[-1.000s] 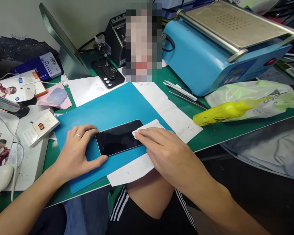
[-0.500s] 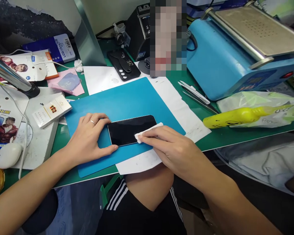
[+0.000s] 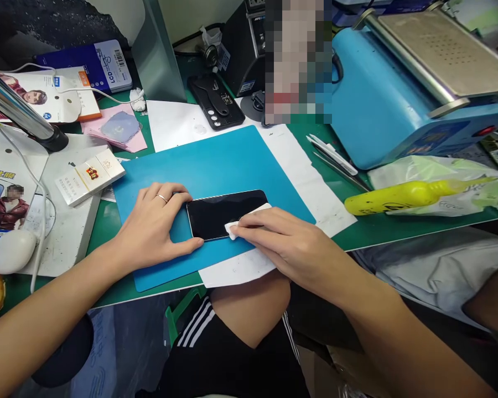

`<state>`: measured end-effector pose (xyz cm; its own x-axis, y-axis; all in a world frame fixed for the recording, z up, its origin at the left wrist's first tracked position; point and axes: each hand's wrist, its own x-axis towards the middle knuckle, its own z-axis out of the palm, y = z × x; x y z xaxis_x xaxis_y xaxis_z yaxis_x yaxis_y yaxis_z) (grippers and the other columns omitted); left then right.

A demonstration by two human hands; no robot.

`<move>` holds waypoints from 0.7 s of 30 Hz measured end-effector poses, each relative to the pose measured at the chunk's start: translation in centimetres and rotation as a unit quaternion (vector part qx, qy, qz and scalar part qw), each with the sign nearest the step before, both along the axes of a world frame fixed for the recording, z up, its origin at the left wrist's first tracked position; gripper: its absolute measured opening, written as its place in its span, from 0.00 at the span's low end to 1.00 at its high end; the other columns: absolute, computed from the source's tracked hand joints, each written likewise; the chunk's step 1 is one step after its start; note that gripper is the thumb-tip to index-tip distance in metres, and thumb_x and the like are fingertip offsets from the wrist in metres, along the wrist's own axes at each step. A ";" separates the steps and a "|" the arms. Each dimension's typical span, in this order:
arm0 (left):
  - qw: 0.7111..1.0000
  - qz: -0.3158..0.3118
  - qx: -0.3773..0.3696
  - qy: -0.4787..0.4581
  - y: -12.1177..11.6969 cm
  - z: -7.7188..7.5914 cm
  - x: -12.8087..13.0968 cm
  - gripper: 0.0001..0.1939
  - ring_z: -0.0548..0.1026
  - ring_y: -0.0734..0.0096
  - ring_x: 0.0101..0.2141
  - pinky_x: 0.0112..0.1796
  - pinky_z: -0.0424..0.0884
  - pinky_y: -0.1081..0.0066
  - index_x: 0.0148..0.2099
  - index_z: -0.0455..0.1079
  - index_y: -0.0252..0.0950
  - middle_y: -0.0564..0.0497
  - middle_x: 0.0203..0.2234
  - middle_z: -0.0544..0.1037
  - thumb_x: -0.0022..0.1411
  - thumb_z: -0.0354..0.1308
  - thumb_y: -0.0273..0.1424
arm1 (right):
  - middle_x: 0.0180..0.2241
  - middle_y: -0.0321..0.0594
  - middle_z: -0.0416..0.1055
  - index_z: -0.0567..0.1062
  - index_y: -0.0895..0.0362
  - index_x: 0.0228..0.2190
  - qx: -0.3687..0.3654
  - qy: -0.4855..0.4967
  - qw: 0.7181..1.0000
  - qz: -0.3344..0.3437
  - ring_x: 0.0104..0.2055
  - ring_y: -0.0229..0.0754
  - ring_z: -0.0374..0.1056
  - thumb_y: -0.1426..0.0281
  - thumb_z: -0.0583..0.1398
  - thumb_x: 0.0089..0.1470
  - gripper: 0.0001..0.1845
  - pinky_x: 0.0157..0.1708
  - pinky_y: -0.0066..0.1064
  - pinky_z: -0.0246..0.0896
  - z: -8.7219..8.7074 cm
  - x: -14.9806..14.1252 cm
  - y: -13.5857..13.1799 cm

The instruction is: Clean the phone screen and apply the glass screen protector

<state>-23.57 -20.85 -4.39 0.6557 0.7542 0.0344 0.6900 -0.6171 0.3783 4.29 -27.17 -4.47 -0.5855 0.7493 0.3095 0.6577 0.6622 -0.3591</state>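
A smartphone (image 3: 216, 213) with a black screen lies face up on the blue mat (image 3: 224, 160). My left hand (image 3: 160, 226), a ring on one finger, braces the phone's left end, thumb at the near corner and fingers at the far one. Between the thumb and fingers of my right hand (image 3: 290, 237) is a folded white wipe (image 3: 231, 228), pressed on the screen near the phone's lower edge. The right end of the phone is partly covered by that hand and the wipe.
A blue machine with a metal plate (image 3: 369, 110) stands at the back right, near tweezers (image 3: 336, 157) and a yellow bottle (image 3: 390, 198). A black phone case (image 3: 216, 102) lies behind the mat. At left are a cigarette pack (image 3: 90, 177) and a white mouse (image 3: 12, 251).
My right hand has slid the wipe slightly left and toward the lower edge of the screen. My left hand keeps its place on the phone. The whole view has shifted a little.
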 end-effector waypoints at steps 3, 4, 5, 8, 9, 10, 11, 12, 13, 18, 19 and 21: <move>1.000 0.001 0.000 0.000 0.0 -0.1 -0.1 0.33 0.68 0.44 0.54 0.55 0.65 0.48 0.60 0.68 0.36 0.38 0.58 0.73 0.63 0.63 0.53 | 0.45 0.46 0.80 0.81 0.56 0.48 0.014 -0.007 1.000 -0.007 0.47 0.44 0.76 0.76 0.54 0.70 0.15 0.45 0.36 0.75 -0.2 0.6 0.9; 1.000 -0.001 0.000 0.000 0.0 -0.1 -0.1 0.33 0.68 0.44 0.54 0.55 0.65 0.48 0.60 0.68 0.35 0.38 0.58 0.72 0.63 0.63 0.53 | 0.45 0.46 0.80 0.81 0.57 0.47 0.019 -0.016 1.000 -0.016 0.46 0.44 0.76 0.76 0.54 0.70 0.15 0.44 0.36 0.75 -0.2 0.8 1.4; 1.000 -0.002 0.000 0.000 0.0 -0.1 -0.1 0.33 0.68 0.44 0.54 0.55 0.65 0.47 0.60 0.68 0.35 0.38 0.59 0.72 0.63 0.63 0.53 | 0.45 0.46 0.80 0.81 0.57 0.46 0.020 -0.026 0.999 -0.024 0.46 0.44 0.76 0.77 0.54 0.70 0.15 0.43 0.35 0.74 -0.2 1.0 1.9; 1.000 -0.002 0.001 -0.002 0.0 -0.2 -0.1 0.33 0.68 0.44 0.55 0.56 0.64 0.47 0.60 0.68 0.36 0.38 0.59 0.72 0.63 0.62 0.53 | 0.44 0.45 0.80 0.81 0.56 0.42 -0.013 -0.041 0.999 -0.032 0.43 0.44 0.75 0.75 0.54 0.70 0.15 0.41 0.36 0.72 -0.1 1.1 3.4; 1.000 -0.001 -0.001 -0.002 0.0 -0.2 -0.1 0.33 0.68 0.44 0.55 0.56 0.64 0.47 0.60 0.68 0.37 0.39 0.59 0.72 0.63 0.62 0.54 | 0.43 0.44 0.80 0.80 0.55 0.40 -0.029 -0.040 0.998 -0.030 0.43 0.44 0.74 0.74 0.54 0.70 0.14 0.41 0.36 0.72 0.1 1.1 3.8; 1.000 0.000 -0.003 -0.003 0.0 -0.2 -0.1 0.32 0.68 0.44 0.55 0.56 0.64 0.46 0.60 0.68 0.37 0.39 0.59 0.72 0.63 0.63 0.54 | 0.42 0.44 0.79 0.80 0.55 0.38 -0.045 -0.038 0.998 -0.027 0.42 0.44 0.74 0.73 0.54 0.70 0.14 0.40 0.36 0.71 0.3 1.0 4.1; 1.000 0.001 -0.003 -0.004 0.1 -0.2 -0.1 0.32 0.68 0.44 0.55 0.56 0.64 0.46 0.60 0.68 0.38 0.39 0.59 0.72 0.63 0.63 0.53 | 0.40 0.44 0.78 0.79 0.55 0.37 -0.059 -0.036 0.997 -0.022 0.41 0.43 0.73 0.72 0.53 0.70 0.15 0.39 0.36 0.70 0.5 0.8 4.4; 1.000 0.000 -0.003 -0.004 0.1 -0.2 -0.1 0.32 0.68 0.44 0.55 0.56 0.64 0.46 0.59 0.68 0.38 0.39 0.59 0.72 0.63 0.63 0.53 | 0.39 0.43 0.77 0.78 0.55 0.36 -0.072 -0.036 0.997 -0.015 0.40 0.43 0.72 0.71 0.53 0.70 0.14 0.38 0.35 0.68 0.7 0.7 4.6; 1.000 0.000 -0.002 -0.003 0.1 -0.2 -0.1 0.31 0.68 0.44 0.55 0.56 0.64 0.46 0.59 0.68 0.38 0.39 0.59 0.72 0.63 0.63 0.53 | 0.38 0.43 0.76 0.78 0.55 0.35 -0.084 -0.039 0.996 -0.006 0.39 0.42 0.71 0.71 0.54 0.70 0.14 0.37 0.34 0.67 0.9 0.6 4.7; 1.000 -0.006 0.007 0.001 0.2 -0.1 0.0 0.33 0.68 0.43 0.54 0.55 0.64 0.46 0.60 0.68 0.35 0.37 0.59 0.72 0.64 0.61 0.54 | 0.35 0.39 0.71 0.74 0.55 0.31 -0.144 -0.070 0.986 0.040 0.35 0.38 0.68 0.71 0.54 0.69 0.14 0.32 0.30 0.62 1.7 0.5 4.5; 1.000 -0.006 0.006 0.003 0.2 -0.1 0.0 0.33 0.68 0.42 0.55 0.56 0.64 0.45 0.60 0.68 0.35 0.37 0.59 0.72 0.64 0.61 0.54 | 0.35 0.39 0.70 0.74 0.55 0.31 -0.149 -0.074 0.985 0.046 0.35 0.39 0.68 0.72 0.54 0.69 0.14 0.32 0.30 0.61 1.8 0.5 4.4; 1.000 -0.006 0.004 0.011 0.1 -0.1 0.1 0.33 0.67 0.41 0.55 0.56 0.63 0.45 0.61 0.67 0.35 0.36 0.60 0.71 0.64 0.60 0.53 | 0.36 0.39 0.71 0.74 0.55 0.31 -0.148 -0.079 0.984 0.054 0.37 0.40 0.68 0.72 0.53 0.69 0.15 0.32 0.30 0.61 1.7 0.6 4.3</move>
